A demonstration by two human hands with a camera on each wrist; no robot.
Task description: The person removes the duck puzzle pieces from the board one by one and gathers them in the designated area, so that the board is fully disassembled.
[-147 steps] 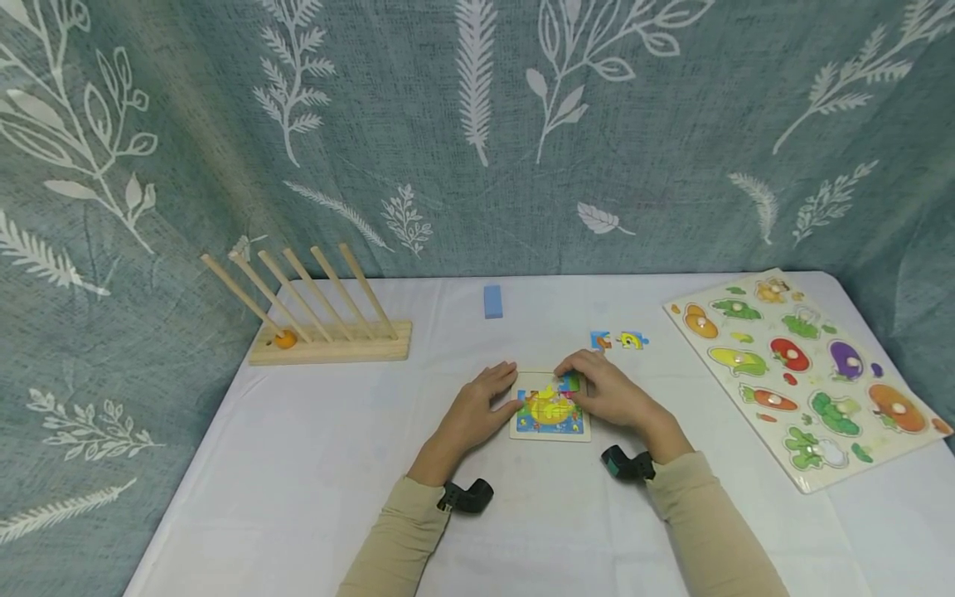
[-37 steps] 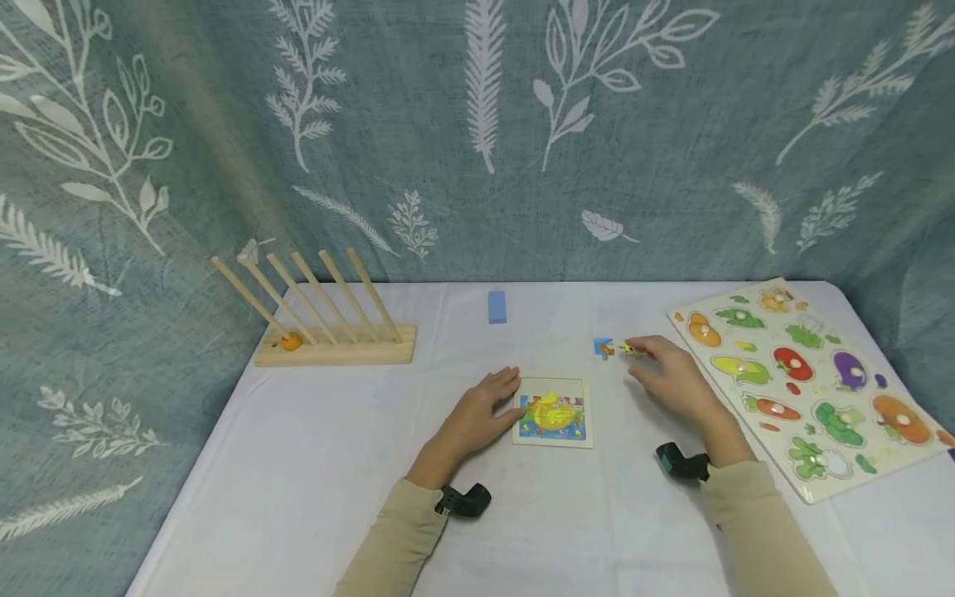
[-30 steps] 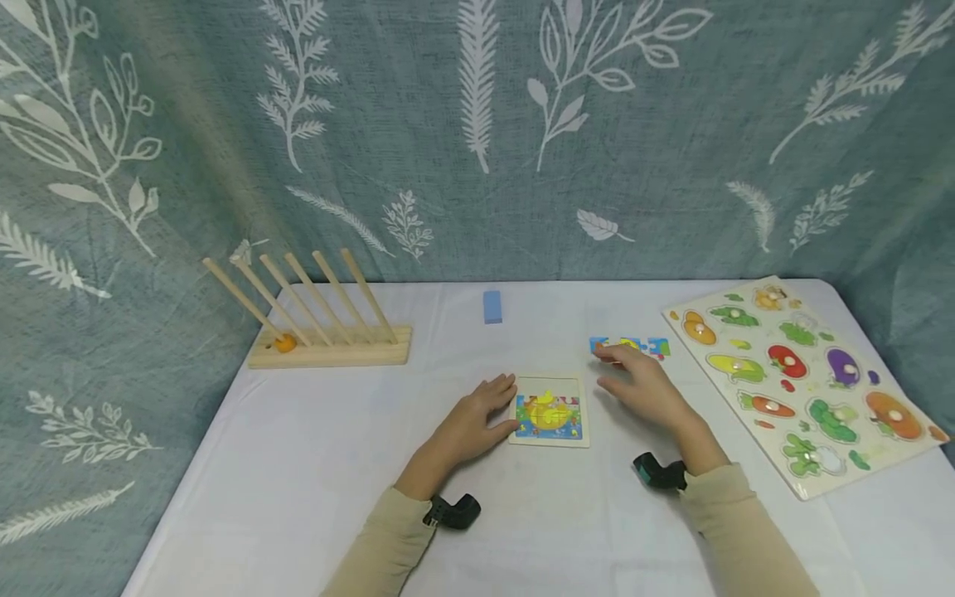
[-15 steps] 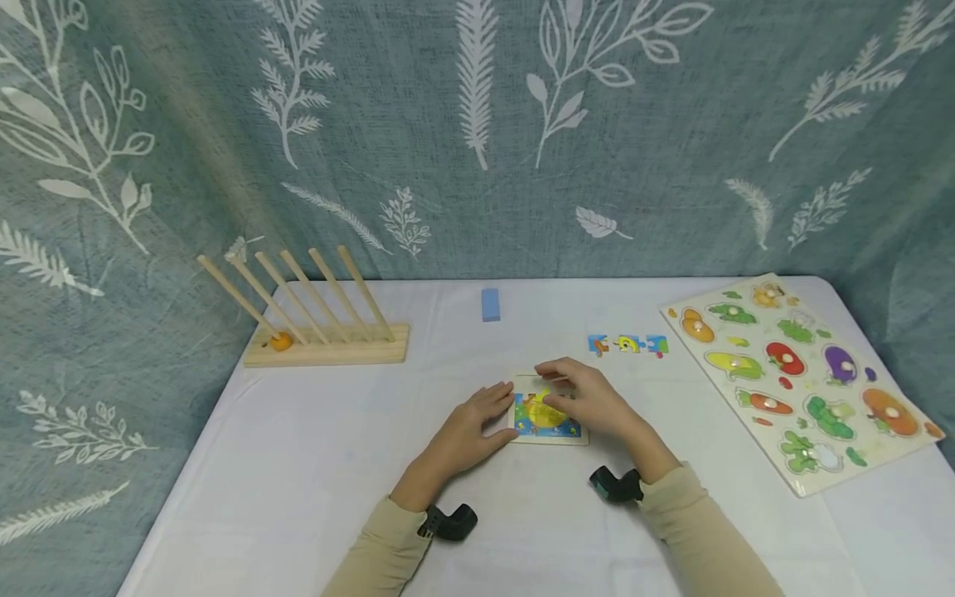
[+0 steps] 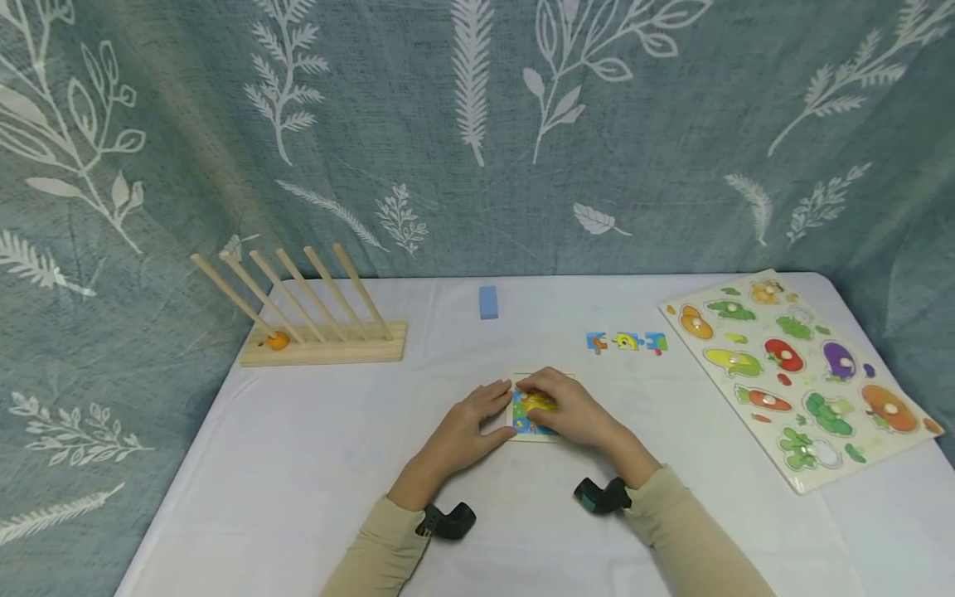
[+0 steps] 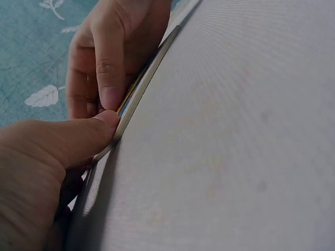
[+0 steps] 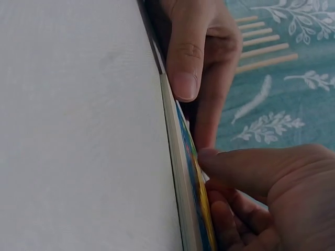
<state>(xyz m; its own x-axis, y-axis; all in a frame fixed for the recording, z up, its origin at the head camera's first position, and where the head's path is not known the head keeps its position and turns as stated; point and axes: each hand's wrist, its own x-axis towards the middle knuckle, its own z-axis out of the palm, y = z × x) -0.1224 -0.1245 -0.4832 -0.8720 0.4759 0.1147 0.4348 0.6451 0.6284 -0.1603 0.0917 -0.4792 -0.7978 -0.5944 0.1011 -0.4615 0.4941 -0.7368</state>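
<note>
A small jigsaw puzzle in a wooden frame (image 5: 522, 439) lies on the white cloth, showing part of a yellow picture on blue; its far row is bare of pieces. Beside its left edge, my left hand (image 5: 464, 427) has the thumb tip on the near-left border and the fingers along the far-left corner. My right hand (image 5: 570, 410) covers the puzzle's right side. Its bent fingers and thumb (image 7: 230, 164) come down at the left part of the picture, and I cannot tell whether they pinch a piece. Three loose puzzle pieces (image 5: 627, 341) lie in a row beyond, to the right.
A wooden peg rack (image 5: 324, 355) with an orange bead (image 5: 278, 340) stands at the back left. The blue block (image 5: 488, 303) lies near the far edge. At the right is a large vegetable puzzle board (image 5: 802, 381). A leaf-patterned curtain (image 5: 418, 124) hangs behind the table.
The piece at the puzzle's far right corner has joined two others in the row. My right hand has returned from that row, down and left, onto the puzzle. My left hand stays beside the frame.
</note>
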